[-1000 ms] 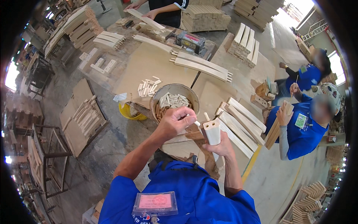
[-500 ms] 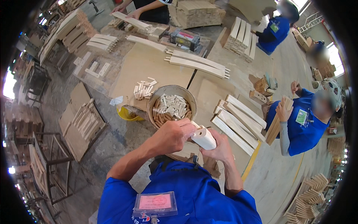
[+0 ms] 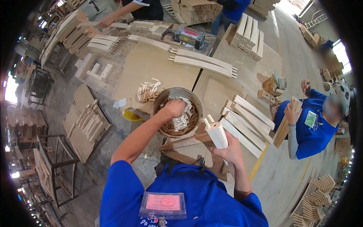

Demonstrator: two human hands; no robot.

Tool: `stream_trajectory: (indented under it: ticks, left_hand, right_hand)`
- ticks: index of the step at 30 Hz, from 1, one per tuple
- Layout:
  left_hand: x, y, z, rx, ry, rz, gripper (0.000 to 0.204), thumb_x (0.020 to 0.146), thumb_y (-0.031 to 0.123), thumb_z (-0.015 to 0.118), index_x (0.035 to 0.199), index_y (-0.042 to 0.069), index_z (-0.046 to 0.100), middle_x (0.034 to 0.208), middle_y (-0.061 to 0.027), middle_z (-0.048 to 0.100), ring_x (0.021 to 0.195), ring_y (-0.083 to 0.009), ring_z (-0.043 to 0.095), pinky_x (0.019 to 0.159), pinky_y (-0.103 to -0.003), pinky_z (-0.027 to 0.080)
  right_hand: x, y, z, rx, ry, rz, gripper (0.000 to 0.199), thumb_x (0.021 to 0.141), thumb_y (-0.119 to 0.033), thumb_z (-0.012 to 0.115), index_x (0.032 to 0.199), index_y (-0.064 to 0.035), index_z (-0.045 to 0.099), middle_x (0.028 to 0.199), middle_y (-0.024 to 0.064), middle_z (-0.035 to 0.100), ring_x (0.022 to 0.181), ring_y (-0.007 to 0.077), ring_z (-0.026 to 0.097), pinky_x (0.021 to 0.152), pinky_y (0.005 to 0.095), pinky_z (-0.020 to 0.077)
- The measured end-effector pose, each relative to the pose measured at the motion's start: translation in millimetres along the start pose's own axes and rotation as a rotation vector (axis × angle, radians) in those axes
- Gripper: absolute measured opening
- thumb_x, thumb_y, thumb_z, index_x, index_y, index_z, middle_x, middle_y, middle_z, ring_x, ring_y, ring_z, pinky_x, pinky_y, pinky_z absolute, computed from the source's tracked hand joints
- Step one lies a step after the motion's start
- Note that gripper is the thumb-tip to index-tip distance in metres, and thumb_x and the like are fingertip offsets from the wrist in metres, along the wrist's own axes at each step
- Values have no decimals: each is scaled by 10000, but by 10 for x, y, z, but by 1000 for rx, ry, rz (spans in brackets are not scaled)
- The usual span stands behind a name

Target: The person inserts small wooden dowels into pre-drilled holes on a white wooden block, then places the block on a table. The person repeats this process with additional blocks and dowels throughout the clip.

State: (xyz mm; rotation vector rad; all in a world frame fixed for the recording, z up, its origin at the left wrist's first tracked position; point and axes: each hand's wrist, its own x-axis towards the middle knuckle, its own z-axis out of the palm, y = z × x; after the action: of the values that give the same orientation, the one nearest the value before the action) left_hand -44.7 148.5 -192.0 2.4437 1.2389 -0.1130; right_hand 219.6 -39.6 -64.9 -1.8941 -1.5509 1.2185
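My left hand (image 3: pixel 175 108) reaches into a round bucket (image 3: pixel 154 109) of short wooden dowels (image 3: pixel 179 123), some pale and some brown. Its fingertips are hidden by the back of the hand, so I cannot see whether they hold a dowel. In my right hand (image 3: pixel 231 150) is a pale wooden chair part (image 3: pixel 217 136), gripped upright with its end facing up. Two dowels (image 3: pixel 208 121) stick out of that end. The right fingers are wrapped around the wood, just right of the bucket.
A loose dowel pile (image 3: pixel 148 90) lies beside the bucket on the board-topped table (image 3: pixel 141 66). Slats (image 3: pixel 244 130) lie at the right, and doweled curved rails (image 3: pixel 204 64) farther back. A co-worker (image 3: pixel 312 126) holding wood stands at right; another person's arm (image 3: pixel 121 13) reaches across the far side.
My left hand has moved from the chair part's end down into the bucket. The part now shows two dowels standing in its end. My right hand has shifted slightly right with it.
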Motion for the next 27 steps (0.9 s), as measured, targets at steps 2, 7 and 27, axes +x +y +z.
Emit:
stream_trajectory:
  ticks: [2, 7, 27]
  left_hand:
    - [109, 26, 19, 119, -79, 69, 293, 829, 59, 607, 1079, 75, 760, 1083, -179, 729, 1001, -384, 706, 875, -502, 582]
    - [-37, -83, -188, -48, -34, 98, 271, 827, 68, 601, 1079, 53, 701, 991, -224, 716, 964, -440, 700, 837, -529, 583]
    - [-1527, 1159, -1294, -461, 273, 516, 97, 845, 7, 669, 931, 30, 629, 925, -110, 581, 875, -303, 618, 748, -410, 508]
  right_hand:
    - [-61, 31, -8, 7, 30, 3, 702, 630, -333, 853, 1227, -17, 662, 985, 207, 760, 917, 356, 751, 841, 426, 582]
    - [-205, 108, 61, 50, 47, 15, 710, 631, -359, 858, 1224, -19, 665, 997, 201, 758, 938, 363, 743, 851, 430, 576]
    - [-297, -56, 223, -13, -188, -239, 633, 602, -284, 873, 1164, -48, 702, 944, 165, 755, 869, 337, 747, 802, 406, 577]
